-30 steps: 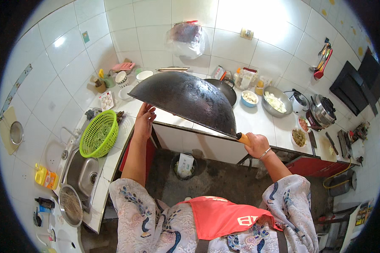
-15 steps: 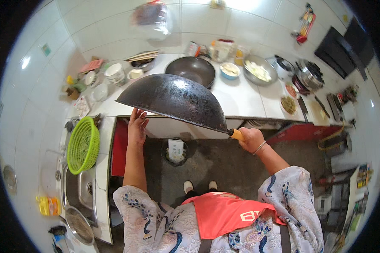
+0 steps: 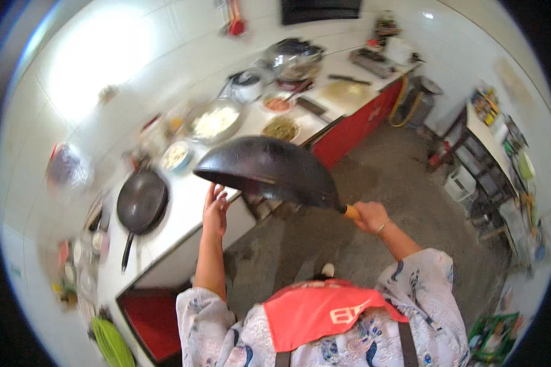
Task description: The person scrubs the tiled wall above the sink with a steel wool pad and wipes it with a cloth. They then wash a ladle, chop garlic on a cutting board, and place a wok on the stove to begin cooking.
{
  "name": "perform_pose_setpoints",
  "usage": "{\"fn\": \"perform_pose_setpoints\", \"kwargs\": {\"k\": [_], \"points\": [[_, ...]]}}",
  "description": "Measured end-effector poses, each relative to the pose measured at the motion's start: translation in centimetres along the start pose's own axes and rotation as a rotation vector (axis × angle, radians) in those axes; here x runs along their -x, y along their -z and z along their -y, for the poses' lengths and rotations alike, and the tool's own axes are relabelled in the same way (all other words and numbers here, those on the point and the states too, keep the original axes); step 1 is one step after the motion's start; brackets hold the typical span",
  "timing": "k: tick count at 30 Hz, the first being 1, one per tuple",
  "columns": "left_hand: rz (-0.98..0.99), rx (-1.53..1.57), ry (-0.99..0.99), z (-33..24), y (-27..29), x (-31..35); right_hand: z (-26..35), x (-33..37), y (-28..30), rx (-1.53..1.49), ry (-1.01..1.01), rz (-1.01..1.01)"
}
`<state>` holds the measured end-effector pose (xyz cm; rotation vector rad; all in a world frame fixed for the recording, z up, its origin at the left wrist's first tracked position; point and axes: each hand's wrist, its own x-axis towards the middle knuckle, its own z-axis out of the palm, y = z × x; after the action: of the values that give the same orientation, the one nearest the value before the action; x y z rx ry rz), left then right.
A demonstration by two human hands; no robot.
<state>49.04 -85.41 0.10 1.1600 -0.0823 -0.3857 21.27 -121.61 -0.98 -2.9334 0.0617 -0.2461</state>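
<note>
A large dark wok (image 3: pixel 269 166) with a yellow-orange handle (image 3: pixel 352 212) hangs in the air, turned over so its rounded bottom faces up. My right hand (image 3: pixel 372 218) is closed round that handle. Under the far-left part of the rim, my left hand (image 3: pixel 215 211) is raised with fingers apart; the fingertips reach the edge, but whether they bear any weight cannot be seen. On the counter to the left lies a black frying pan (image 3: pixel 142 200), its handle pointing toward me.
Along the white counter (image 3: pixel 183 235) stand a metal bowl of pale pieces (image 3: pixel 214 121), a blue bowl (image 3: pixel 176 157), a dish of green food (image 3: pixel 281 128), a pot (image 3: pixel 295 61) and a knife (image 3: pixel 349 79). Shelves (image 3: pixel 483 153) stand at right. A green basket (image 3: pixel 112 342) is at lower left.
My view and body have turned to the right, bringing the counter's right end and shelves closer to view. The overturned wok came along, held by the same handle.
</note>
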Motion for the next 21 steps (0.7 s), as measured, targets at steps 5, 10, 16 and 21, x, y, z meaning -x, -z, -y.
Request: {"fn": "perform_pose_setpoints", "kwargs": {"k": [5, 10, 16, 21], "points": [[0.242, -0.017, 0.095, 6.5, -15.1, -6.7, -11.3, 6.3, 2.0, 0.025, -0.163, -0.156], [0.46, 0.06, 0.256, 15.3, -30.2, -12.9, -20.7, 13.0, 4.1, 0.146, -0.48, -0.082], [0.706, -0.068, 0.3, 20.1, -45.6, -19.1, -28.1, 15.4, 4.0, 0.196, -0.712, -0.139], [0.806, 0.027, 0.388, 24.6, -58.1, -24.7, -36.2, 14.7, 5.6, 0.169, -0.964, -0.072]]}}
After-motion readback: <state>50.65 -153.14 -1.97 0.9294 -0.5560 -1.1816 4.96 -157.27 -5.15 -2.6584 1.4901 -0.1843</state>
